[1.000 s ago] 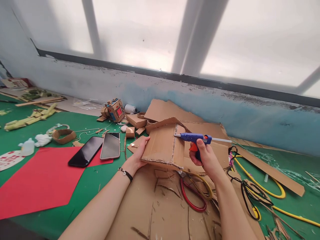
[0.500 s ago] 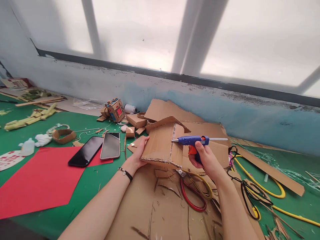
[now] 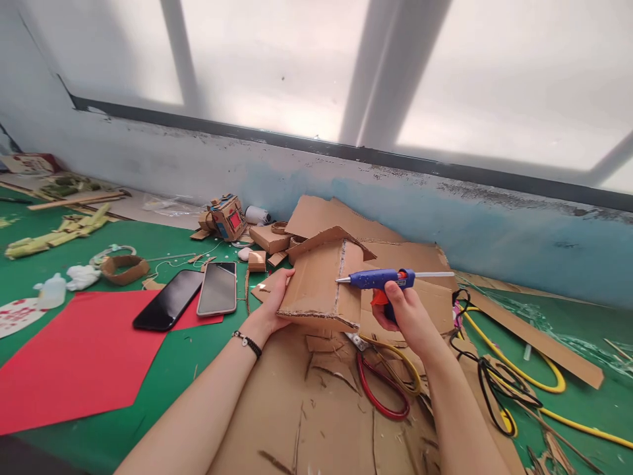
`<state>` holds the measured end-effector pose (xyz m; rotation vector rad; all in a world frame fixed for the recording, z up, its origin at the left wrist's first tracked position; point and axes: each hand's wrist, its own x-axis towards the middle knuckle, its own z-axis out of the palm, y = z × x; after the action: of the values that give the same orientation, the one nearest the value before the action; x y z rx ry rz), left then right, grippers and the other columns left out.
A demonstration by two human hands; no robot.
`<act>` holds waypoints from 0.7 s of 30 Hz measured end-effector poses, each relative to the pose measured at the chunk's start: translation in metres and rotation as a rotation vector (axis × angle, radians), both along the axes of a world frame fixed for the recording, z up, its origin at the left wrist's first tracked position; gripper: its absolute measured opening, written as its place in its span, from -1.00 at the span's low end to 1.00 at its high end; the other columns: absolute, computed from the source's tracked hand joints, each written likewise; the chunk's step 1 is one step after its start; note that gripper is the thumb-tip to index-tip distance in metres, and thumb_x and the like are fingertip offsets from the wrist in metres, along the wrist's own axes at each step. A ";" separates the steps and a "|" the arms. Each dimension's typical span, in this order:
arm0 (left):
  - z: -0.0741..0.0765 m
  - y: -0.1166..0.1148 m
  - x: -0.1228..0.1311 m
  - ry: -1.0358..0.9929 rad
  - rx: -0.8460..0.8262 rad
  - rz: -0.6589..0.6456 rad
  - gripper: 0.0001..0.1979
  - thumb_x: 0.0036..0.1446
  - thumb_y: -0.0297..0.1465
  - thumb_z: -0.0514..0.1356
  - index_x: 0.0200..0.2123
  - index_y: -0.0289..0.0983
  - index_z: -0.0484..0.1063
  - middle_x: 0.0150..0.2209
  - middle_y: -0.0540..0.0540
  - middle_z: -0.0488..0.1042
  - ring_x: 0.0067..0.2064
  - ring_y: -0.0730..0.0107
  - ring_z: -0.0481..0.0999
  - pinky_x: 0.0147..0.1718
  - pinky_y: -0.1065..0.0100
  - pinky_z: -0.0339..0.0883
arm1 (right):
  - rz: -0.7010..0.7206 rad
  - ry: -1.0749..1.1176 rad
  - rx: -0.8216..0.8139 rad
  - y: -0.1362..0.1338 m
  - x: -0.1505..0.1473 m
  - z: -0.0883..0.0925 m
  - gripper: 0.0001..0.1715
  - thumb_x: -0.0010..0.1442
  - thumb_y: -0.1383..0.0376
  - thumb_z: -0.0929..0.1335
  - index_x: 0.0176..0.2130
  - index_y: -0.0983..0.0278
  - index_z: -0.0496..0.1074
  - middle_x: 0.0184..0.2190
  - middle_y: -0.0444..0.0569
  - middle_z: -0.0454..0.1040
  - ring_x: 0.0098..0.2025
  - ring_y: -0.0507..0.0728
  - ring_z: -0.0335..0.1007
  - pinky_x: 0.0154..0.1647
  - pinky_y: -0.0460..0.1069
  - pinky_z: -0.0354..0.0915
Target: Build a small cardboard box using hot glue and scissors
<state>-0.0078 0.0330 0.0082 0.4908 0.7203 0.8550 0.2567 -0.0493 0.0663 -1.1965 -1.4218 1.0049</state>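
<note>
My left hand grips the left edge of a folded cardboard piece and holds it tilted above a large cardboard sheet. My right hand is closed round the handle of a blue glue gun with an orange trigger. The gun points left, and its metal nozzle touches a crease line on the cardboard piece. A glue stick pokes out of the gun's back end.
Red-handled scissors lie below the piece. Two phones rest beside a red paper sheet on the green table. Black and yellow cables coil at the right. Cardboard scraps and a small cardboard model sit by the wall.
The glue gun's nozzle has moved down and left along the crease of the cardboard piece. My left hand has kept its hold.
</note>
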 end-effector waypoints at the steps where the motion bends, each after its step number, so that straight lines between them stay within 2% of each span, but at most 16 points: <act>1: 0.000 0.000 0.000 0.000 0.000 -0.002 -0.56 0.32 -0.04 0.20 -0.06 -0.30 0.55 -0.26 -0.20 0.71 -0.35 0.18 0.68 -0.40 0.31 0.49 | -0.013 0.002 0.013 0.001 0.000 0.000 -0.17 0.23 -0.48 0.32 -0.45 0.19 0.29 -0.78 -0.17 0.21 -0.73 -0.03 -0.01 -0.68 -0.09 -0.10; 5: 0.000 0.000 0.001 0.005 -0.005 -0.011 -0.55 0.32 -0.05 0.19 -0.03 -0.32 0.56 -0.21 -0.20 0.71 -0.28 0.15 0.70 -0.34 0.29 0.52 | -0.052 0.001 0.059 0.003 0.001 -0.002 -0.19 0.25 -0.46 0.32 -0.42 0.19 0.31 -0.79 -0.17 0.21 -0.73 -0.03 -0.02 -0.69 -0.08 -0.07; 10: -0.001 0.001 0.000 0.013 -0.012 -0.014 -0.54 0.31 -0.01 0.19 -0.07 -0.30 0.57 -0.24 -0.19 0.71 -0.32 0.17 0.68 -0.39 0.30 0.48 | -0.098 -0.005 0.086 0.006 -0.001 -0.006 -0.17 0.29 -0.43 0.31 -0.53 0.19 0.25 -0.78 -0.14 0.22 -0.73 -0.03 0.03 -0.68 -0.08 -0.03; 18: 0.003 -0.002 0.003 0.008 -0.012 -0.003 -0.54 0.36 -0.04 0.14 -0.07 -0.32 0.58 -0.26 -0.19 0.70 -0.33 0.17 0.68 -0.37 0.29 0.50 | -0.187 -0.025 0.148 0.009 -0.006 -0.008 -0.05 0.28 -0.45 0.30 -0.67 0.23 0.28 -0.78 -0.07 0.22 -0.73 -0.03 0.07 -0.68 -0.08 -0.03; 21: 0.004 -0.002 0.003 0.015 -0.009 -0.001 -0.55 0.35 -0.03 0.16 -0.07 -0.31 0.57 -0.26 -0.18 0.71 -0.33 0.18 0.68 -0.38 0.30 0.49 | -0.228 -0.037 0.160 0.007 -0.008 -0.007 -0.07 0.31 -0.43 0.29 -0.65 0.23 0.27 -0.77 -0.08 0.22 -0.72 -0.03 0.08 -0.67 -0.08 -0.01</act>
<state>-0.0052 0.0308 0.0119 0.4900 0.7374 0.8475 0.2492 -0.0418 0.0591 -1.2316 -1.3333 0.7018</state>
